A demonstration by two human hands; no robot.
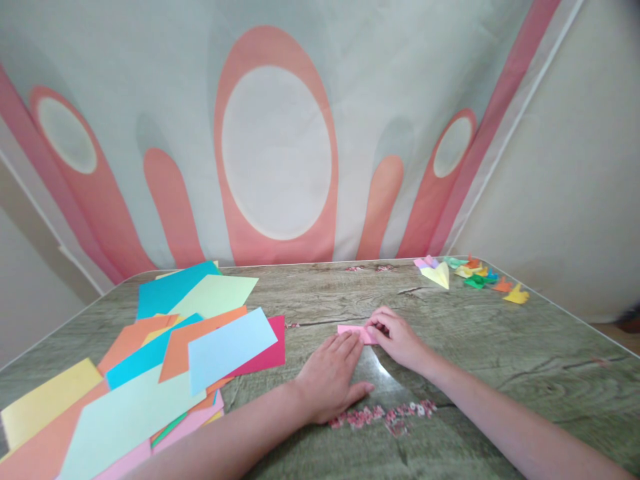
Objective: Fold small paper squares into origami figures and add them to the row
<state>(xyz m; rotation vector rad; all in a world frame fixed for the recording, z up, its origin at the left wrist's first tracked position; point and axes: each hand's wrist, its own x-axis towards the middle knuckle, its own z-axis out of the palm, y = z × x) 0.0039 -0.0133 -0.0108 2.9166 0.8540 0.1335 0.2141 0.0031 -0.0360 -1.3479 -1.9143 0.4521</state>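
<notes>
A small pink folded paper (345,329) lies flat on the wood-patterned table, between my two hands. My left hand (334,375) rests palm down with its fingers stretched over the paper's left and middle part, the thumb spread out to the right on the table. At the paper's right end, my right hand (395,335) has its fingers curled and pinched on the edge. The fingers of both hands hide part of the paper, so its exact folded shape cannot be made out.
Loose coloured sheets (135,413) overlap in a wide pile on the left. Several small folded paper figures (481,280) stand at the back right, beside a pale yellow folded paper plane (438,275). A printed curtain (277,253) hangs behind the table (480,360).
</notes>
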